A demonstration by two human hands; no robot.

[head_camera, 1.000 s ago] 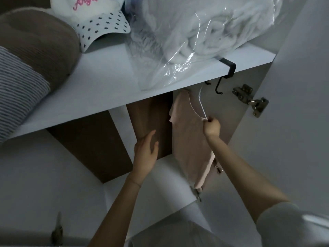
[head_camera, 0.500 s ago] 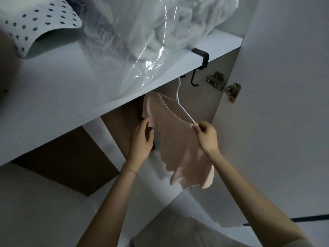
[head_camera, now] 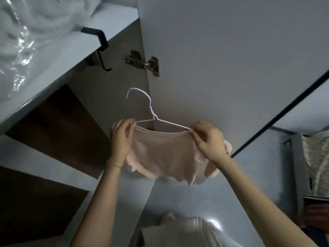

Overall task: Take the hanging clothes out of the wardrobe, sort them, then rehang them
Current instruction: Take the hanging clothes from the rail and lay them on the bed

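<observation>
A small pale pink top with a scalloped hem hangs on a thin white wire hanger, held out in front of the open wardrobe, free of the rail. My left hand grips the garment's left shoulder and the hanger's left end. At the hanger's right end, my right hand pinches the wire and the top's right shoulder. The hanger's hook points up and left, touching nothing.
The white wardrobe door stands open behind the top, with a metal hinge. A black over-shelf hook hangs from the white shelf, which carries a plastic-wrapped white blanket. A fabric organiser stands far right.
The top and its hanger have come off the rail and out of the wardrobe, turned to face me. My left hand moved from touching its side to gripping its left shoulder.
</observation>
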